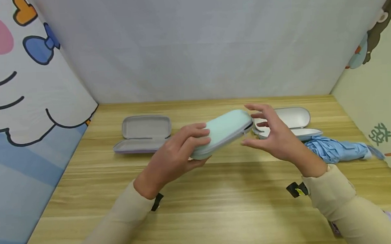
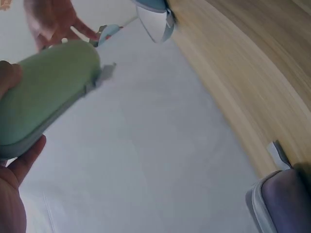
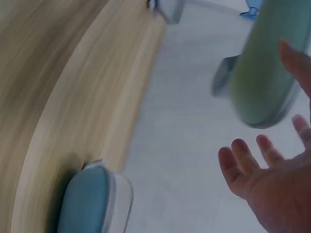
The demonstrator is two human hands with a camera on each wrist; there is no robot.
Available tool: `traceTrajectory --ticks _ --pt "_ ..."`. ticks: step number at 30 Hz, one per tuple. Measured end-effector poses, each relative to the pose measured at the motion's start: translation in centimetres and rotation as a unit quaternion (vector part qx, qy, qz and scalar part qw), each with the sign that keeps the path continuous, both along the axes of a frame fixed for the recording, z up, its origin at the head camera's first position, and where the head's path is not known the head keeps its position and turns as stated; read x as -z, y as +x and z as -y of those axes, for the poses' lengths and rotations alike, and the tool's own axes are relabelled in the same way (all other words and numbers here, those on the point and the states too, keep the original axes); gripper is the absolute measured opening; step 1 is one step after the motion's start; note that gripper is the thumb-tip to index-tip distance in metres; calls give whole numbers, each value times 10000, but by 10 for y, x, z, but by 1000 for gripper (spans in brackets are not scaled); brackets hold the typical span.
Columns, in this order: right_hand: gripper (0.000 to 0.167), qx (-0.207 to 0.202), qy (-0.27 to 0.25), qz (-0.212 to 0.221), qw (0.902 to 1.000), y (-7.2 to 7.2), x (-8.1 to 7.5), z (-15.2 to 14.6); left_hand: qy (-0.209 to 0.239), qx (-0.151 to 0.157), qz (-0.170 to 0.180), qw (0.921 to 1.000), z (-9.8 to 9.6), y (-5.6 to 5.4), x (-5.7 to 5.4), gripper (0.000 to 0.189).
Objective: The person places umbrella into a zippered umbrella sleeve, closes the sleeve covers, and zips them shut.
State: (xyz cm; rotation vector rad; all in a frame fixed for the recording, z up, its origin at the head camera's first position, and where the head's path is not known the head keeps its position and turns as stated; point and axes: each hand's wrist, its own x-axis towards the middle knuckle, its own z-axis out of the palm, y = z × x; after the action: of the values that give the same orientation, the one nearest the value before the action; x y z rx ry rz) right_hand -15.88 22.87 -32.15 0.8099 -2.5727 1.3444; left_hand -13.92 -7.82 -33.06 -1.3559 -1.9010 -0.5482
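A mint-green zippered glasses case (image 1: 226,129) is held above the table, tilted with its right end higher. My left hand (image 1: 177,152) grips its left end, fingers over the top and thumb beneath. Along its side runs a grey zip, and a dark gap shows at the right end. Beside that end is my right hand (image 1: 276,136), its fingers spread and apart from the case in the right wrist view. Behind the right hand, an open pale-blue glasses case (image 1: 295,118) lies on the table, partly hidden.
On the left, an open purple glasses case (image 1: 146,127) with a grey lining lies on the wooden table (image 1: 219,215). A folded light-blue umbrella (image 1: 339,150) is at the right, close to the right forearm. A pale wall (image 1: 199,49) rises behind the table.
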Motion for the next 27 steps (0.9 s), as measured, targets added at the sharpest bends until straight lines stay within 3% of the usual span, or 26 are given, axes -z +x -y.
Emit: traceTrajectory --ticks 3,6,10,13,16,23,27 --pt "92 -493 -139 -34 9987 -1 5 -4 128 290 233 9992 3 1 0 66" --pt "84 -596 -421 -231 9971 4 6 -2 135 120 479 9987 7 -1 0 65" --pt "76 36 -204 -1059 9942 13 1 8 -256 -899 495 9944 0 -4 -3 66" --pt "72 477 208 -1720 9837 20 -2 20 -649 -1697 313 9829 -14 -6 -6 73" --pt "70 675 384 -2034 9760 25 0 32 -839 -2196 197 9718 -29 -8 -7 79" --pt "74 835 253 -1916 9776 25 9 38 -868 -2246 748 9677 -41 -16 -3 78" --pt "69 987 278 -2547 9616 26 13 40 -810 -2186 1101 9662 -45 -20 1 78"
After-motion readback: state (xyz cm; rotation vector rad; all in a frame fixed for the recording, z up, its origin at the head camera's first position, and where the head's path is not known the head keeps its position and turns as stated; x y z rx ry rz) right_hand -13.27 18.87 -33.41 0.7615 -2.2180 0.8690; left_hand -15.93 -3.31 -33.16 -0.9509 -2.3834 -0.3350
